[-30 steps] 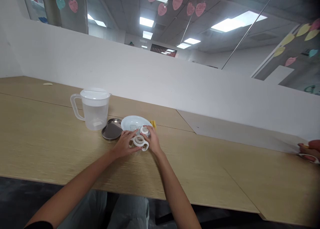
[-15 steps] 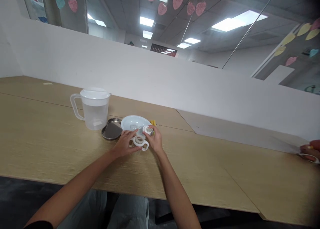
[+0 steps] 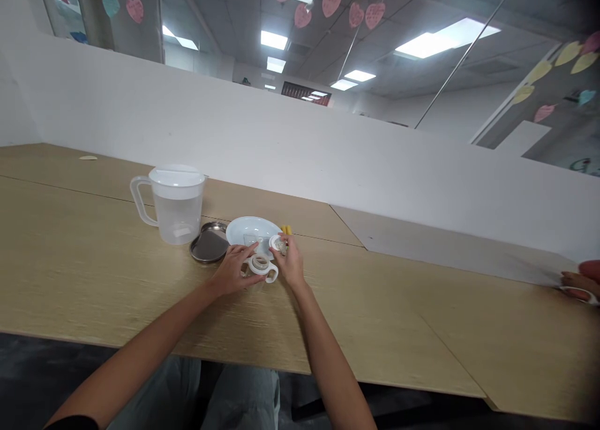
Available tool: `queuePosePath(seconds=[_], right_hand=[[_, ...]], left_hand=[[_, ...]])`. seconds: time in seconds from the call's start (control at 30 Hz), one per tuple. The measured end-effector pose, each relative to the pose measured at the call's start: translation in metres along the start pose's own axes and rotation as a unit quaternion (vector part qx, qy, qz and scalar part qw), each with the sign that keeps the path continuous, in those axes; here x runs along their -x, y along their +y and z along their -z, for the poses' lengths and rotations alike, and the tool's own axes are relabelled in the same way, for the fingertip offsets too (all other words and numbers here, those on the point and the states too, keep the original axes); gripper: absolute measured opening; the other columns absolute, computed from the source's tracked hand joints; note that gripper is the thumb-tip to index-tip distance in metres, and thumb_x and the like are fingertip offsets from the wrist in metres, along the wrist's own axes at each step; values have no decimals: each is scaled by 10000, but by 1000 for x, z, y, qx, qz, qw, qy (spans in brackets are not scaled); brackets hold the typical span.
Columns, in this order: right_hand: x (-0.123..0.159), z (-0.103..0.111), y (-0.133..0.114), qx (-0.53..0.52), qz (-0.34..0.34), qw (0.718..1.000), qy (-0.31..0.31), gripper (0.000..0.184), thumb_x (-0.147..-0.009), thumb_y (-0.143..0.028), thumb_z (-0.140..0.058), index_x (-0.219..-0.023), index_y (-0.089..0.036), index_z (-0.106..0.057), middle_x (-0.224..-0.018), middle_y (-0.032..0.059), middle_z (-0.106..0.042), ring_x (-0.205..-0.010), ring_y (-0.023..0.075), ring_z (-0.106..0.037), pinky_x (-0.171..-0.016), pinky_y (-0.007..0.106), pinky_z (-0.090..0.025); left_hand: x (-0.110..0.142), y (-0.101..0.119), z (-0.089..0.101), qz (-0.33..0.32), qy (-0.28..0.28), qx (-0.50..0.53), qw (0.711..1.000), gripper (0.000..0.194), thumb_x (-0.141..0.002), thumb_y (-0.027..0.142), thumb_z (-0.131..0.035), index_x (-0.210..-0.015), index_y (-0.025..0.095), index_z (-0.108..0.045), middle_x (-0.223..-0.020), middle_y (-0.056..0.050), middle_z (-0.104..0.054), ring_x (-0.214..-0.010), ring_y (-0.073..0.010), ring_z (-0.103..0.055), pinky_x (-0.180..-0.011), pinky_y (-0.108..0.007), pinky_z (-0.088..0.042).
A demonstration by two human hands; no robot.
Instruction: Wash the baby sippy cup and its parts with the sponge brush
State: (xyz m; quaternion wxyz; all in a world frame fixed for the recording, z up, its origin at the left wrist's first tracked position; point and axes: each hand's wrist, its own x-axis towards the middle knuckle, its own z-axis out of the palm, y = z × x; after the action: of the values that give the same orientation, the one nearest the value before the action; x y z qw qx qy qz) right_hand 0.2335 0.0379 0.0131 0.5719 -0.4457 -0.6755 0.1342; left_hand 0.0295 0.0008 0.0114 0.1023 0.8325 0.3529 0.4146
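Tabletop (image 3: 375, 311), bottle (image 3: 259, 270) (uncapped) between hands (image 3: 230, 272) (image 3: 292, 262)

A pale wood-grain tabletop (image 3: 394, 330), crossed by seams, runs along a low white wall (image 3: 234, 130). Above the wall, glass panes (image 3: 398, 74) carry heart-shaped pink paper notes (image 3: 331, 2) and leaf-like yellow ones (image 3: 539, 72). In the glass, bright rectangular light panels (image 3: 445, 37) show in a grey ceiling (image 3: 319, 49). The floor (image 3: 32, 380) is dark.
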Motion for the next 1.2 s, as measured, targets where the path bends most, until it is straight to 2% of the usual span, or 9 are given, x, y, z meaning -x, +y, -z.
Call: queuePosePath(seconds=[0.1, 0.17, 0.37, 0.47, 0.57, 0.73, 0.9, 1.07, 1.2], right_hand=[[-1, 3, -1, 57, 62, 996, -5, 202, -819, -292, -542, -1005, -238, -600, -1175, 80, -624, -1157, 256, -525, -1056, 463, -376], [-1, 4, -3, 92, 92, 991, -13, 245, -826, -226, -479, -1015, -250, -632, -1222, 69, -603, -1199, 256, -484, -1087, 487, -339], [0, 4, -4, 137, 98, 985, -32, 473, -791, -121, -405, -1185, -268, -621, -1346, 66, -524, -1243, 265, -428, -1086, 518, -323], [2, 1, 2, 113, 83, 990, -15, 477, -813, -171, -425, -1274, -238, -526, -1336, 94, -524, -1243, 266, -439, -1077, 508, -334], [4, -2, 8, 94, 64, 993, 7, 450, -819, -236, -472, -1266, -181, -465, -1302, 138, -538, -1220, 270, -468, -1060, 497, -351], [3, -1, 7, 93, 57, 994, 6, 395, -829, -273, -494, -1213, -187, -465, -1321, 143, -531, -1216, 269, -479, -1049, 479, -354], [2, 0, 0, 139, 62, 988, -38, 271, -899, -329, -436, -1109, -196, -543, -1302, 145, -544, -1162, 295, -495, -1021, 503, -340], [2, 1, -2, 162, 35, 986, -30, 425, -906, -434, -497, -1253, -188, -491, -1156, 128, -612, -1109, 296, -516, -990, 487, -354], [2, -1, 1, 168, 34, 985, -35, 440, -882, -496, -543, -1189, -182, -527, -1174, 134, -615, -1099, 290, -524, -978, 462, -371]], left_hand=[[0, 0, 0, -4, 0, -6, 1000, 828, -768, 544, -705, -1455, 211, -383, -1107, -89, -670, -1060, -263, -576, -1012, -447, -367], [0, 1, 1, -2, -2, -9, 1000, 825, -766, 535, -710, -1454, 216, -384, -1102, -85, -670, -1054, -261, -578, -1006, -443, -373], [0, 2, 0, 11, -8, -10, 1000, 815, -761, 531, -715, -1444, 220, -399, -1120, -91, -670, -1065, -268, -575, -1012, -448, -362], [0, 1, 0, 3, 1, -9, 1000, 825, -761, 543, -711, -1449, 220, -392, -1108, -87, -673, -1060, -264, -580, -1009, -441, -367], [0, 1, 0, 2, 1, -10, 1000, 833, -763, 549, -709, -1455, 219, -383, -1105, -88, -670, -1062, -262, -579, -1010, -438, -363], [1, 1, 1, 4, -7, -7, 1000, 838, -774, 567, -691, -1461, 210, -371, -1110, -93, -667, -1064, -261, -571, -1010, -440, -354], [0, 2, 2, 2, -8, -7, 1000, 830, -778, 568, -687, -1460, 210, -377, -1120, -95, -663, -1071, -268, -571, -1022, -442, -353], [0, 4, 3, 3, -7, 0, 1000, 785, -773, 553, -696, -1426, 217, -417, -1122, -86, -670, -1076, -264, -576, -1016, -440, -365], [0, 2, 2, 9, 4, 4, 1000, 723, -744, 556, -721, -1347, 234, -485, -1170, -86, -660, -1119, -271, -574, -1025, -438, -372]])
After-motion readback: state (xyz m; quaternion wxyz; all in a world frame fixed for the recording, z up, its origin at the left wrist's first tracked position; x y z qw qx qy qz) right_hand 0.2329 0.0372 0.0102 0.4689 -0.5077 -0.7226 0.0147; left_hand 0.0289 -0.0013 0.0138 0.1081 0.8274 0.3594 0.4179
